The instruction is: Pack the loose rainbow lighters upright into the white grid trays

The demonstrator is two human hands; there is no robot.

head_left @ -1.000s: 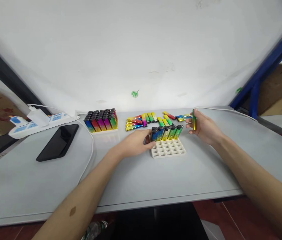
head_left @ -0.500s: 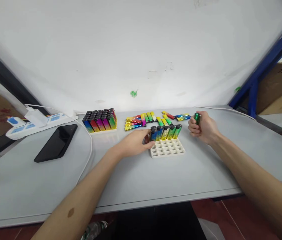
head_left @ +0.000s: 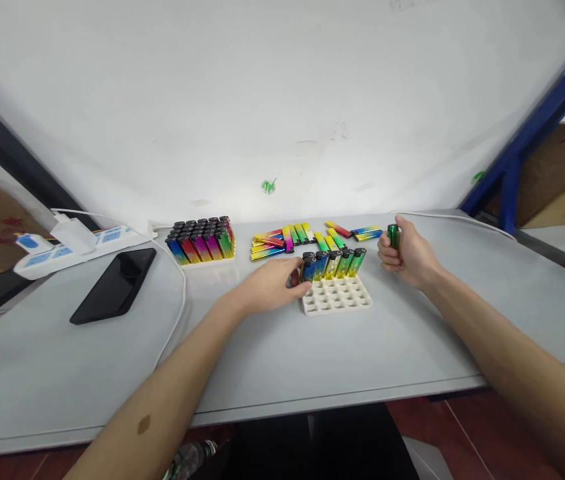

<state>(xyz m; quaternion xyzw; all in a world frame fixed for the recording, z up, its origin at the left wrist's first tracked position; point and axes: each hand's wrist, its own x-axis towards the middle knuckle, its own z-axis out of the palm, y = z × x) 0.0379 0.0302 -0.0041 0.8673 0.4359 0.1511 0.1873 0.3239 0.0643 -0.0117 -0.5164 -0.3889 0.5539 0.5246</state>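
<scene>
A white slotted tray (head_left: 338, 300) lies on the table, with a row of upright lighters (head_left: 344, 263) along its far side. At the tray's left edge, my left hand (head_left: 273, 285) is closed around a blue lighter (head_left: 307, 269), which stands upright in front of that row; its lower end is partly hidden by my fingers. To the right of the tray, my right hand (head_left: 406, 255) is raised over the table and wrapped around a green lighter (head_left: 393, 235). Only the lighter's upper part shows, with my thumb up beside it.
Loose colourful lighters (head_left: 268, 245) lie behind the tray. Further left stands a filled lighter tray (head_left: 208, 263). A black phone (head_left: 113, 285), a white cable (head_left: 183, 300) and a power strip (head_left: 107, 239) occupy the left side. The wall (head_left: 282, 100) borders the back.
My right thumb has lifted slightly above the green lighter. My left hand stays on the blue lighter, and the tray looks the same.
</scene>
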